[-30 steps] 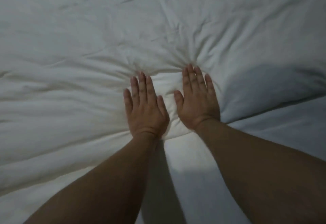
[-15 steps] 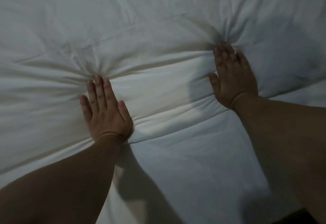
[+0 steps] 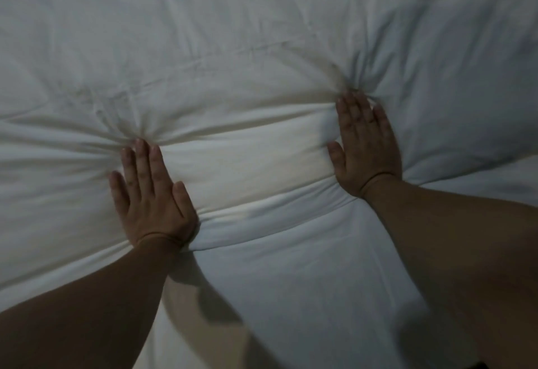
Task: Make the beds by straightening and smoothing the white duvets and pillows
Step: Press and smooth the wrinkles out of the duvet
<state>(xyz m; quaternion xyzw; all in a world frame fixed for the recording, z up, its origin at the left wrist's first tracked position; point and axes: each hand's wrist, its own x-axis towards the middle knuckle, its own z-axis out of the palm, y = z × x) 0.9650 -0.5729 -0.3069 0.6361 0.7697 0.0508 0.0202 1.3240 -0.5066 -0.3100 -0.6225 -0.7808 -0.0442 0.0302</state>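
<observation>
White bedding fills the dim view: the duvet (image 3: 262,48) lies spread across the bed, its edge ridged between two flat palms, left hand (image 3: 151,194) and right hand (image 3: 365,147) pressing down well apart, fingers straight, creases fanning from fingertips

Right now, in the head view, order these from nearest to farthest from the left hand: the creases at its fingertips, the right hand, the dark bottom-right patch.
1. The creases: touching the left hand at its fingertips.
2. The right hand: to the right, flat on the duvet.
3. The dark patch: far bottom-right corner.
</observation>
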